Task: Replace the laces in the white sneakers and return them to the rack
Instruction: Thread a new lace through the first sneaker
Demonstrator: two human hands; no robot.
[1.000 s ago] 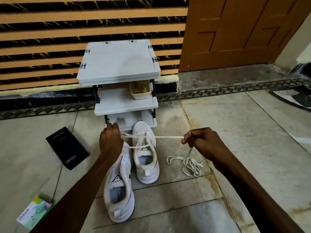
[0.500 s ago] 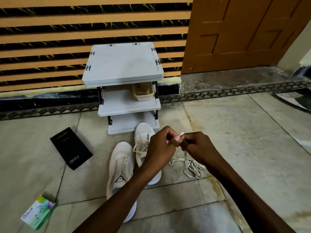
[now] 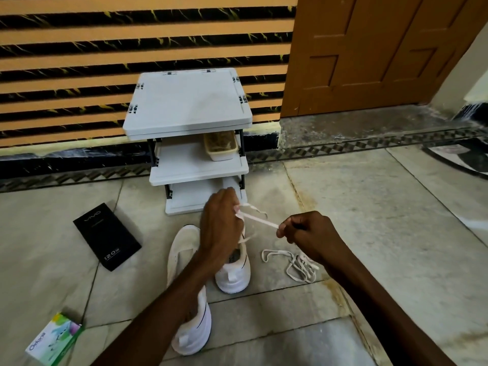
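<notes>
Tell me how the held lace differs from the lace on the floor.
The held lace is pulled straight between the left hand and right hand; the floor lace lies in loose loops. The held lace is pinched in the air; the floor lace rests untouched. Both are white and flat.

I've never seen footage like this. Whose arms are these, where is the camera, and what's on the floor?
No machine here: these are a person's own arms, filmed by a camera worn on their head, looking down. The left hand and right hand pinch a white lace stretched between them, above the far sneaker; the near sneaker lies beside it on the tiled floor. A loose lace lies right of the shoes. Behind stands a white shoe rack with a tub on its middle shelf. A black box and a green carton lie to the left.
</notes>
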